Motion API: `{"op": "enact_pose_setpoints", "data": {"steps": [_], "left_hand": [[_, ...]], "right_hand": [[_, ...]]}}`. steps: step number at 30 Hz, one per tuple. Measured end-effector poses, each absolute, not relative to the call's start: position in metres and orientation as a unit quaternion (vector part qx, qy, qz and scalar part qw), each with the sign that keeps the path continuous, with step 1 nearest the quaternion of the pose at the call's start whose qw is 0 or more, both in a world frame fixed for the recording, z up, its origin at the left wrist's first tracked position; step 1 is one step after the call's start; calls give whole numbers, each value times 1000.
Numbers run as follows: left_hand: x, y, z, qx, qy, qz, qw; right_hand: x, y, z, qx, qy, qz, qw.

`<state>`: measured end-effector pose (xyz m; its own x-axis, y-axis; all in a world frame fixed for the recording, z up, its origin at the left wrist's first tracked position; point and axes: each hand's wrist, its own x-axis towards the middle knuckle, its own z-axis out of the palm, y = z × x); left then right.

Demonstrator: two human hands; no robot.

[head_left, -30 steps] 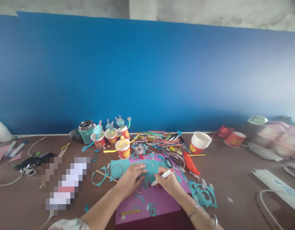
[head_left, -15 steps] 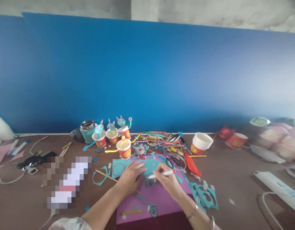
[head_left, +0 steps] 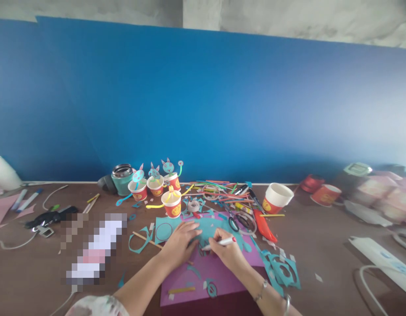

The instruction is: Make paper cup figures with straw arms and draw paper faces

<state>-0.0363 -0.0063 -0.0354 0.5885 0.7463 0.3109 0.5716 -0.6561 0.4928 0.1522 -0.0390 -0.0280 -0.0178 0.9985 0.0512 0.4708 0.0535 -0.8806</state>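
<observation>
My right hand point(head_left: 226, 251) grips a white marker point(head_left: 228, 241) with a red end, its tip low over dark drawn lines on a teal paper piece. My left hand point(head_left: 180, 241) lies flat with fingers spread, pressing at the left side of the teal paper point(head_left: 206, 225). Beneath both hands is a purple sheet point(head_left: 222, 275), reaching the desk's near edge. On it sit a small teal ring cutout point(head_left: 211, 289) and a short yellow strip point(head_left: 181, 290). The marker's tip is partly hidden by my fingers.
Red-and-white paper cups point(head_left: 171, 205) with paper animal faces stand behind my left hand. Scissors point(head_left: 233, 223), a tape roll point(head_left: 193, 206) and pipe cleaners point(head_left: 217, 193) clutter the middle. Stacked cups point(head_left: 278, 197) stand right, near teal scraps point(head_left: 283, 270). A flask point(head_left: 122, 180) stands back left.
The marker has tilted more upright and its tip has shifted slightly down and left, with my right hand moving a little downward. My left hand stays in place; the view shifts slightly.
</observation>
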Motion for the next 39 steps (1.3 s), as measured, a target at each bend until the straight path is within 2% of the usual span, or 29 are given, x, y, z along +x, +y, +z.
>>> {"op": "enact_pose_setpoints", "data": {"steps": [14,28,39], "left_hand": [[-36,-6,-34,875,383,240,171],[-37,-6,-39,876,374,253,168],[-36,-5,-35,879,375,244,167]], "right_hand": [[151,-39,-29,-596,-608,379,363],[151,-39,-26,-593,-626,348,368],[153,-39,-27,-592,-601,389,370]]}}
